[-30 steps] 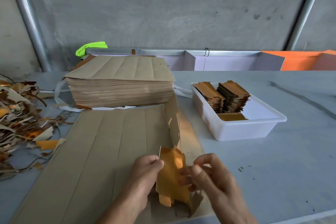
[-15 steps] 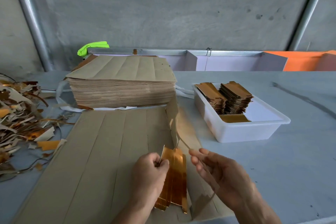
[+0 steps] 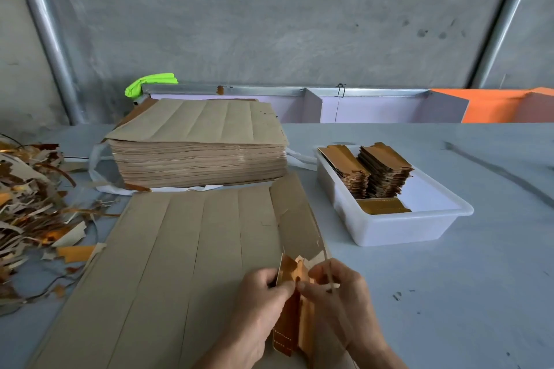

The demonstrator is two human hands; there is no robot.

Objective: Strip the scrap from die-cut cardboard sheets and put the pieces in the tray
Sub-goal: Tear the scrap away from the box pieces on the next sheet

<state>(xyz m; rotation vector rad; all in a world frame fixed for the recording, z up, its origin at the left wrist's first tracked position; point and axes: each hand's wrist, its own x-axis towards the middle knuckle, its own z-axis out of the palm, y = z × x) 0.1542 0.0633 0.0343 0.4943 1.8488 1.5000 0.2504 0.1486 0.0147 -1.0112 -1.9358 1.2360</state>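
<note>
- Gripping a small bundle of gold-faced die-cut cardboard pieces (image 3: pixel 292 311), the left hand (image 3: pixel 259 308) and right hand (image 3: pixel 335 299) pinch it together at the table's (image 3: pixel 449 293) near edge.
- The bundle stands over a flat brown slit cardboard sheet (image 3: pixel 180 263).
- A white plastic tray (image 3: pixel 398 228) holding stacked pieces sits toward the right.
- A tall stack of brown sheets (image 3: pixel 198 147) is behind; shredded scrap (image 3: pixel 30 207) lies at the left edge.

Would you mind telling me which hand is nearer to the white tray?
The right hand. It sits below and left of the white tray; the left hand lies farther left, both gripping the gold pieces.
</note>
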